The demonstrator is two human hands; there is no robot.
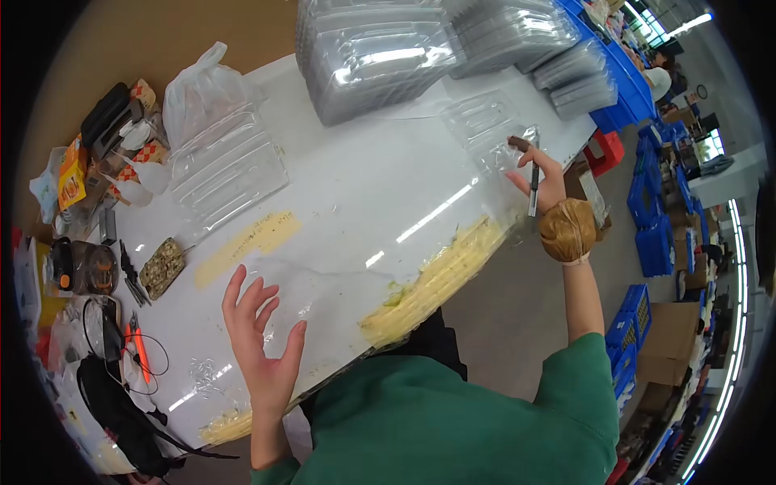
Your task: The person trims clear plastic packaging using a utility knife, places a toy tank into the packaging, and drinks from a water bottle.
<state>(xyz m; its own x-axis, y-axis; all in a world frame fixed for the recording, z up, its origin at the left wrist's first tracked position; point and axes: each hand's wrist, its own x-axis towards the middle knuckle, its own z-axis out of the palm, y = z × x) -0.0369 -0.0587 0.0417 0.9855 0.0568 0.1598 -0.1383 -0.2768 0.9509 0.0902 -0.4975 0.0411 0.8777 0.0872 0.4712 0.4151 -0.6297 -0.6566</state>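
Note:
My left hand [263, 335] is raised over the near left part of the white table [339, 202], fingers apart and nothing in it. At the right, my right hand [540, 174] grips a slim dark and silver tool [534, 179], held roughly upright. A brown covering [568, 230] is wrapped round the right wrist. Close to that hand lies a clear plastic tray [485, 121]. Yellow tape [436, 283] runs along the table's near edge, and another yellow strip [246, 246] lies beyond my left hand.
Tall stacks of clear trays [380, 61] stand at the back. More clear trays [230, 170], a white bag [206, 93], orange-handled pliers [139, 352], a black pouch [117, 412] and a jar [95, 267] are at left. Blue bins [655, 242] stand beyond the table at right.

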